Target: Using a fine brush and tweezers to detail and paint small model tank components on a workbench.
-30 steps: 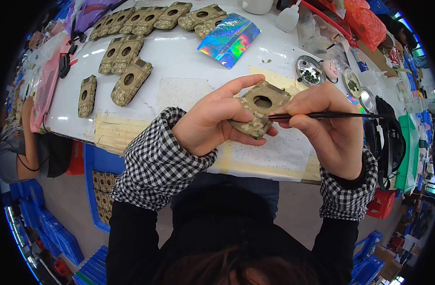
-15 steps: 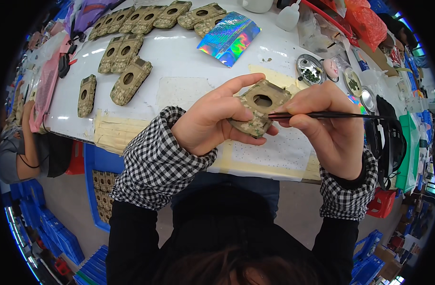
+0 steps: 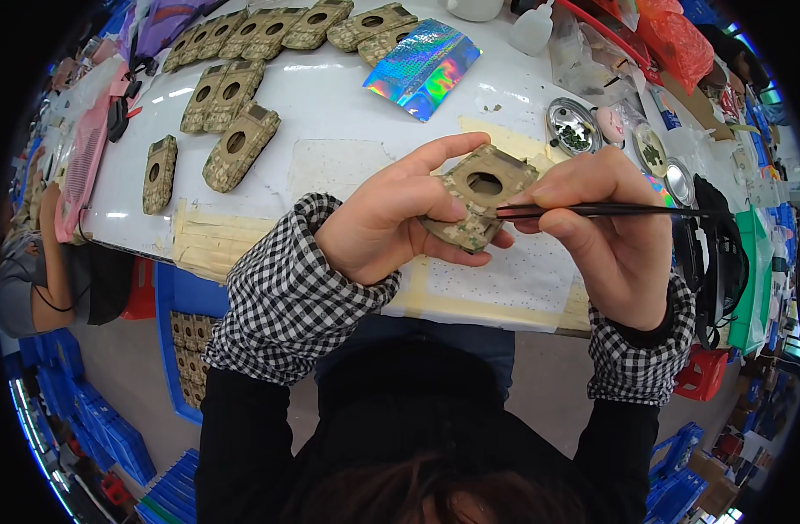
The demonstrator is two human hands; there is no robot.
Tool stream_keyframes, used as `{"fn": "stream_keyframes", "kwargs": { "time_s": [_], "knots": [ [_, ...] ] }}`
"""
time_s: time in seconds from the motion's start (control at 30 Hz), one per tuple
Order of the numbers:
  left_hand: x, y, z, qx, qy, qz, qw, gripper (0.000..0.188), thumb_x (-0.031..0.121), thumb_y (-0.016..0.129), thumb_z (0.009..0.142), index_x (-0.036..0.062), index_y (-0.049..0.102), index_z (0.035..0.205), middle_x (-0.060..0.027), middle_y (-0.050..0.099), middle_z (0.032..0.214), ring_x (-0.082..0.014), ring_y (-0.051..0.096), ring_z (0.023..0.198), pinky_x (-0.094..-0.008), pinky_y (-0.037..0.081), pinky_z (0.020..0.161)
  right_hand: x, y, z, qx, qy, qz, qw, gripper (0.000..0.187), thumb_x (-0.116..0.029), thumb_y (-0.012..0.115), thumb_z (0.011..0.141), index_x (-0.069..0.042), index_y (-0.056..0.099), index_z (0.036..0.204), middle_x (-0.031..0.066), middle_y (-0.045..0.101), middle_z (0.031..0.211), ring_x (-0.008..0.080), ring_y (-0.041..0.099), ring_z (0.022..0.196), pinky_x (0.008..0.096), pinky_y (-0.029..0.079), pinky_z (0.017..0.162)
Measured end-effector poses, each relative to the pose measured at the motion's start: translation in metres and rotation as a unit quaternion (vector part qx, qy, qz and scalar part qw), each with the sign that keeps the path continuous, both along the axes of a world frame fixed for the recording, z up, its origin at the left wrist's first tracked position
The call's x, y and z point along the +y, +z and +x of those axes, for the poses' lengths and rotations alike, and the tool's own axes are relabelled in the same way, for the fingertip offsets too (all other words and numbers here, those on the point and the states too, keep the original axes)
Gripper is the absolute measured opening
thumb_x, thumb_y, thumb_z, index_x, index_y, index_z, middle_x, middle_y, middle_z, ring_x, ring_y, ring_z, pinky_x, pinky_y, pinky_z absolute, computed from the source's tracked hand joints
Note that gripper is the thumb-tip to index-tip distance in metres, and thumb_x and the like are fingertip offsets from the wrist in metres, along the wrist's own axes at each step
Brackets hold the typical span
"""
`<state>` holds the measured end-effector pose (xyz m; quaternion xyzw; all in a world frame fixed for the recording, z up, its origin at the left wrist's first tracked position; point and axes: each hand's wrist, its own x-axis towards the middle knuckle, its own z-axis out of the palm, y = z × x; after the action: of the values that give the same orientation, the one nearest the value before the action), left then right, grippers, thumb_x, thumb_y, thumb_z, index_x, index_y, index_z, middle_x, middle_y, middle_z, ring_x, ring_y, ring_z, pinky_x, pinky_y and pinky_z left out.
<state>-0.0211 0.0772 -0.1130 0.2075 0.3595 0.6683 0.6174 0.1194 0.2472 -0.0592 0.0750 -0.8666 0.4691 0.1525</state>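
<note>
Above the table's near edge, my left hand grips a camouflage toy tank hull with a round hole in its top. The thumb presses on its near left side and the fingers wrap beneath. My right hand pinches dark tweezers. Their tips touch or lie very close to the hull, just below the hole; any small part between them is too small to make out. To the right, a round metal dish contains small dark green pieces.
More camouflage hulls stand at the left and back of the white table. A shiny holographic pouch lies behind my hands. Below the table edge, a blue crate holds further hulls. At the far left sits another person.
Hardly anything differs. The tweezers and my right hand have shifted very slightly to the right; the hull stays in my left hand.
</note>
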Motion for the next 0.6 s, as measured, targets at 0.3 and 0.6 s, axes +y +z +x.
{"fn": "stream_keyframes", "kwargs": {
  "time_s": [0.3,0.6],
  "knots": [
    [0.0,-0.001,0.0,-0.019,0.002,0.015,1.0,0.081,0.012,0.049,0.078,0.0048,0.017,0.151,-0.0248,0.048,0.133,-0.0366,0.061,0.108,-0.0377,0.058,0.08,-0.001,-0.006,0.011,0.088,-0.04,-0.094,0.991,0.024,-0.018,0.053,0.097,0.004,0.049,0.103,0.0218,0.06,0.094,0.0267,0.066,0.088,0.0347,0.057,0.078],
    [0.002,-0.004,-0.002,-0.031,-0.004,0.031,0.999,0.083,0.012,0.052,0.077,0.0032,0.014,0.151,-0.0276,0.04,0.139,-0.0402,0.06,0.108,-0.0383,0.06,0.078,0.043,0.027,0.029,0.22,-0.097,-0.064,0.969,0.031,-0.027,0.037,0.103,0.001,0.049,0.106,0.0269,0.059,0.105,0.0374,0.06,0.099,0.0513,0.044,0.097]
  ]
}}
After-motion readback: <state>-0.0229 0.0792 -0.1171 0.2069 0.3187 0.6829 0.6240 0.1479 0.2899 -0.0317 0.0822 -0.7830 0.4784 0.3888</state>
